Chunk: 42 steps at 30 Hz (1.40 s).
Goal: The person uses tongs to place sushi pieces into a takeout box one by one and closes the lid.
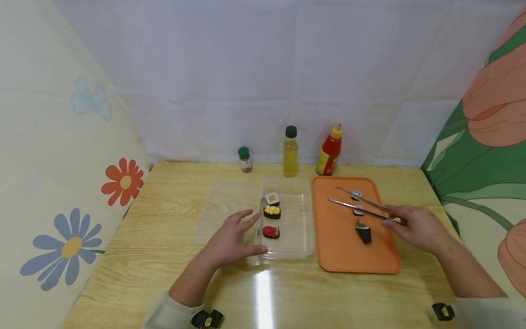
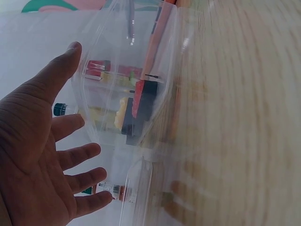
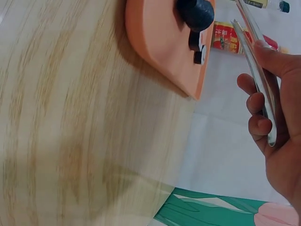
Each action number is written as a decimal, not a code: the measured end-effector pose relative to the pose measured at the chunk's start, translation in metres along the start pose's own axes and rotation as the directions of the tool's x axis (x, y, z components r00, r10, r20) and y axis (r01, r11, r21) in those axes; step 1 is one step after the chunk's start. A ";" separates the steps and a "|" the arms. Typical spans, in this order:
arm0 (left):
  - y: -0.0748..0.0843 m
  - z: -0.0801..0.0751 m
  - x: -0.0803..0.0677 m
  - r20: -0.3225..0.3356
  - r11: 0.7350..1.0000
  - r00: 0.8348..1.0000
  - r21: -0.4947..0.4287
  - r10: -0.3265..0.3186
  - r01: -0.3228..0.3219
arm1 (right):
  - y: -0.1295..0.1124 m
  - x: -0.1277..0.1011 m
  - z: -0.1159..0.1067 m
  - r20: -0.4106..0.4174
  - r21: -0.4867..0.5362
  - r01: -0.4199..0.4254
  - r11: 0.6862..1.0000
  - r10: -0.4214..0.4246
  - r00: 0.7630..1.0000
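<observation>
My right hand [image 1: 416, 226] grips metal tongs [image 1: 371, 213] above the orange tray [image 1: 328, 256], their two tips apart with nothing between them. Under the tongs on the tray lie two small sushi rolls [image 1: 356, 195], partly covered by the tong arms, and a dark cone-shaped hand roll [image 1: 363, 234] closer to the front. With fingers spread, my left hand [image 1: 230, 240] is at the left side of a clear plastic container [image 1: 308, 228]. Inside it sit a square white roll with an orange centre [image 1: 272, 198], a yellow-topped sushi [image 1: 272, 212] and a red-topped sushi [image 1: 271, 232].
A clear lid [image 1: 223, 196] lies flat left of the container, partly behind my left hand. Along the back stand a green-capped spice jar [image 1: 245, 161], an oil bottle [image 1: 290, 153] and a red sauce bottle [image 1: 329, 151]. A white cloth [image 1: 230, 68] hangs behind the wooden table [image 1: 135, 256].
</observation>
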<state>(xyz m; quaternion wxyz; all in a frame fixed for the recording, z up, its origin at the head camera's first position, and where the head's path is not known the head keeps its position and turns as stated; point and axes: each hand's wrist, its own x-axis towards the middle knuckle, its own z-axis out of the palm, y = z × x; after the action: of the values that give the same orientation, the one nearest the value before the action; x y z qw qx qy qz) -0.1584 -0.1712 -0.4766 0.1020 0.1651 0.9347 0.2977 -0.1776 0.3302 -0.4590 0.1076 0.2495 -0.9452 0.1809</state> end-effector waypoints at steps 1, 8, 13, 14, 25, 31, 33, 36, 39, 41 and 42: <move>0.000 0.000 0.000 0.000 1.000 1.000 0.000 0.000 0.000 | 0.001 0.000 0.000 0.000 -0.002 -0.003 1.000 0.003 1.000; 0.001 0.000 0.000 0.000 1.000 1.000 -0.010 0.000 0.000 | 0.011 -0.003 0.001 0.003 -0.028 -0.031 0.999 0.031 1.000; 0.000 0.000 0.000 -0.001 1.000 1.000 -0.007 0.001 -0.001 | 0.018 -0.005 0.002 0.032 -0.044 -0.075 0.996 0.077 0.997; 0.000 0.000 0.000 -0.001 1.000 1.000 -0.007 0.000 0.000 | 0.020 -0.005 0.002 0.044 -0.047 -0.091 0.995 0.093 0.995; 0.000 0.000 0.000 -0.001 1.000 1.000 -0.011 -0.004 0.004 | 0.033 -0.014 0.001 0.073 -0.063 -0.172 0.983 0.176 0.982; 0.000 0.000 0.000 -0.002 1.000 1.000 -0.004 -0.006 0.006 | 0.039 -0.019 0.002 0.069 -0.067 -0.177 0.982 0.181 0.981; 0.000 0.000 0.000 -0.002 1.000 1.000 -0.005 -0.006 0.006 | 0.041 -0.020 0.003 0.063 -0.067 -0.171 0.983 0.176 0.982; 0.000 0.000 0.000 -0.002 1.000 1.000 -0.008 -0.005 0.005 | 0.042 -0.022 0.004 0.049 -0.068 -0.160 0.985 0.164 0.985; 0.000 0.000 0.000 -0.002 1.000 1.000 -0.013 -0.009 0.009 | 0.041 -0.024 0.004 0.050 -0.067 -0.166 0.984 0.170 0.984; 0.000 0.000 0.000 0.000 1.000 1.000 -0.014 -0.010 0.010 | 0.041 -0.025 0.003 0.061 -0.065 -0.177 0.982 0.181 0.982; 0.000 0.000 0.000 0.000 1.000 1.000 -0.014 -0.010 0.010 | 0.040 -0.025 0.003 0.067 -0.065 -0.181 0.981 0.185 0.980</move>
<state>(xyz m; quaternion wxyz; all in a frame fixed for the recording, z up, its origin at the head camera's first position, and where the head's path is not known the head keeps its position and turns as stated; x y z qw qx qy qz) -0.1587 -0.1710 -0.4767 0.1046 0.1599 0.9334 0.3037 -0.1770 0.3727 -0.4809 0.0635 0.1647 -0.9723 0.1532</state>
